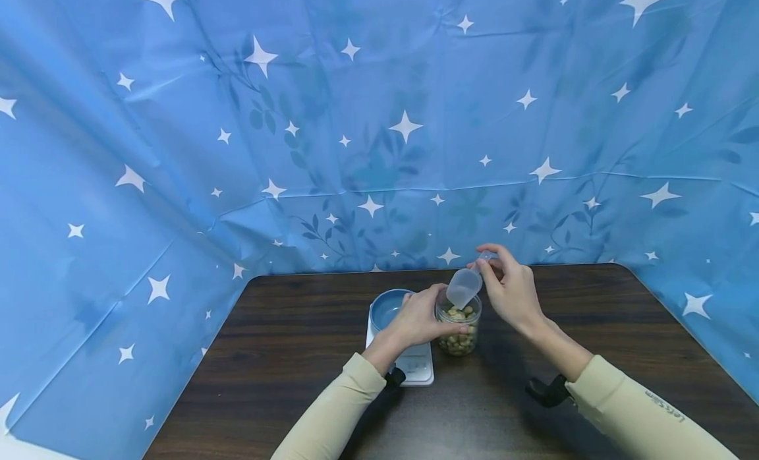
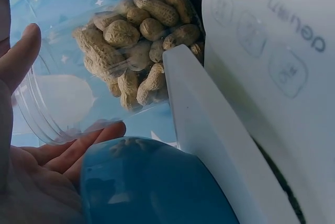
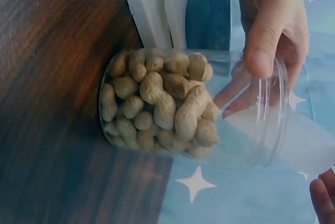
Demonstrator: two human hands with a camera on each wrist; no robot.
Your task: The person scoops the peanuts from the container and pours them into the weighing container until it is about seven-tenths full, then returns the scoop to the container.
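left grip point(image 1: 418, 318) holds peanut jar point(image 1: 458, 345) beside scale point(image 1: 417, 366) bearing unclear lettering point(image 2: 297, 24)

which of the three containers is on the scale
The blue bowl: it alone sits on the scale. The left hand holds the jar beside the scale; the right hand holds the scoop at the jar's mouth.

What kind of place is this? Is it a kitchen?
I can't be sure, but it looks more like a little table work spot, screened off: blue starry sheeting hangs behind a dark tabletop, where a jar of peanuts stands.
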